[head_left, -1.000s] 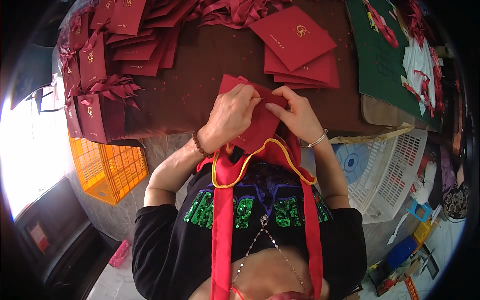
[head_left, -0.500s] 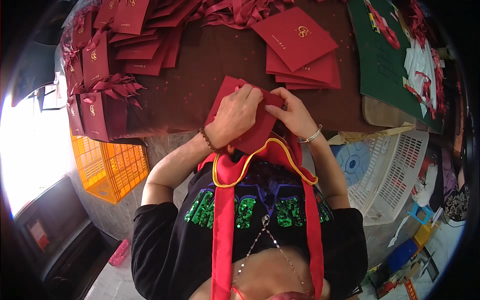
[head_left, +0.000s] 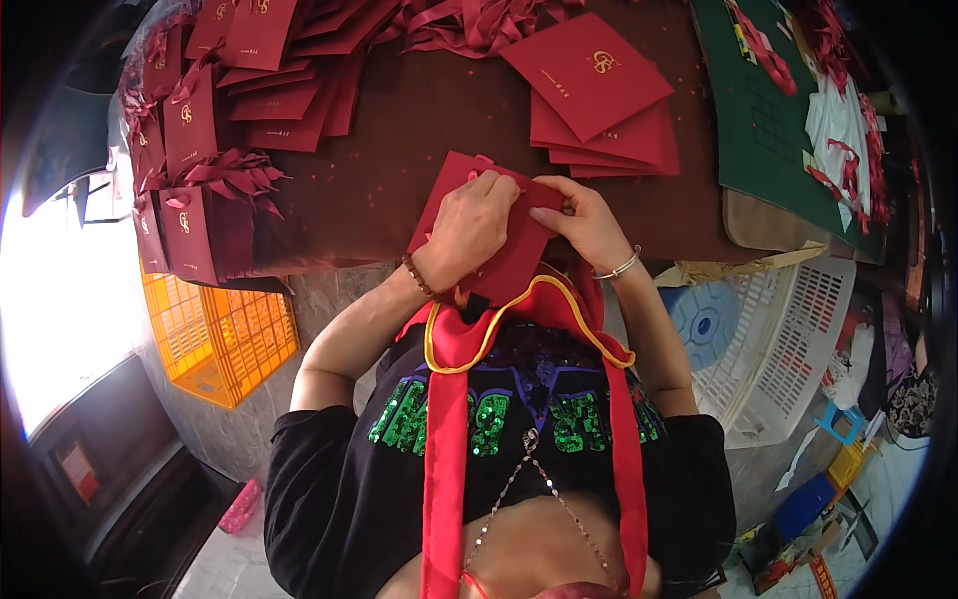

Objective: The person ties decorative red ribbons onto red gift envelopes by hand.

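Note:
A dark red paper gift bag (head_left: pixel 511 262) lies flat and slanted at the table's near edge, its lower end against my red apron (head_left: pixel 544 314). My left hand (head_left: pixel 471 225) rests across the bag, fingers curled in a pinch near its upper part. A bit of red ribbon (head_left: pixel 473 177) shows beside these fingers; their tips are partly hidden. With thumb on top and fingers bent at the edge, my right hand (head_left: pixel 584 228) grips the bag's right side. Beyond it sits a stack of flat red bags (head_left: pixel 599 80) with gold print.
Finished-looking red bags with ribbon handles (head_left: pixel 185 235) stand at the left, beside more flat bags (head_left: pixel 289 100). Loose ribbons (head_left: pixel 479 25) lie at the back. A green board (head_left: pixel 763 120) is on the right. Orange (head_left: pixel 220 329) and white crates (head_left: pixel 788 349) flank me below the table.
Hardly anything differs. My left hand has shifted very slightly on the bag, and my right hand keeps its hold on the edge.

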